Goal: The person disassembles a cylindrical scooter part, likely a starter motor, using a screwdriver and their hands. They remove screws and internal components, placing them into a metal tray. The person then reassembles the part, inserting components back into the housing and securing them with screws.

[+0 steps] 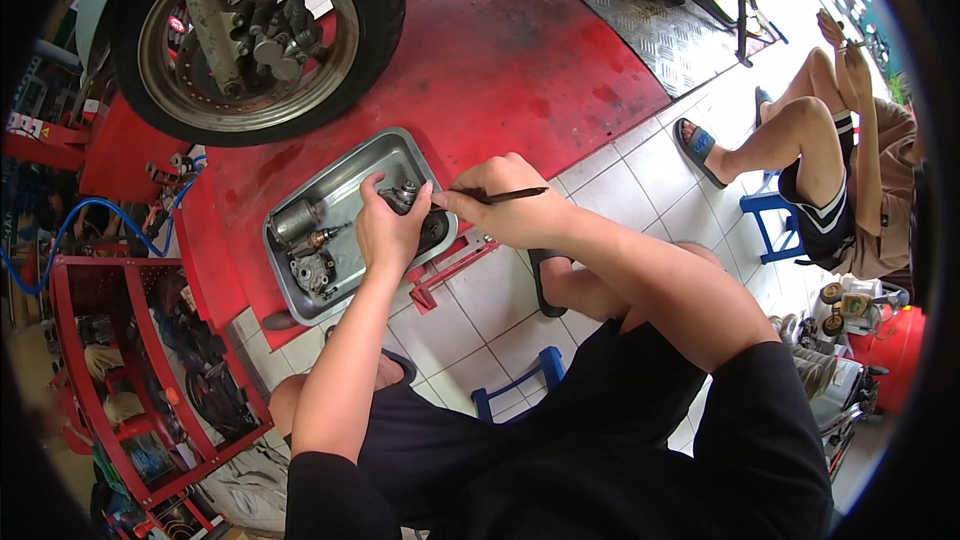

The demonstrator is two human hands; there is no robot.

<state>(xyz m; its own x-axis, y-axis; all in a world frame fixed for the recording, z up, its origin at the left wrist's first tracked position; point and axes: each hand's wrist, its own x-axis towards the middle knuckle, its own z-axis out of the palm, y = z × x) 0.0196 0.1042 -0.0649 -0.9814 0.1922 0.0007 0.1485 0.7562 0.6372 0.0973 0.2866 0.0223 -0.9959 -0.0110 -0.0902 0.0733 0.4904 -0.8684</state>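
My left hand (388, 232) is closed around a small grey metal part (399, 196) over the steel tray (395, 135). My right hand (505, 205) grips a slender dark tool (520, 194) held sideways, its fingertips beside the part; whether they touch it is unclear. In the tray lie a metal cylinder (295, 221), a small brass-and-black component (318, 241) and a cast metal housing (311, 274). A dark part in the tray is partly hidden behind my left hand.
The tray rests on a red lift platform (530, 60) below a scooter wheel (180, 105). A red tool cart (160, 370) is at left. At right, another person (815, 135) sits on a blue stool (770, 225), near a red machine (890, 345). A blue stool (550, 365) is below me.
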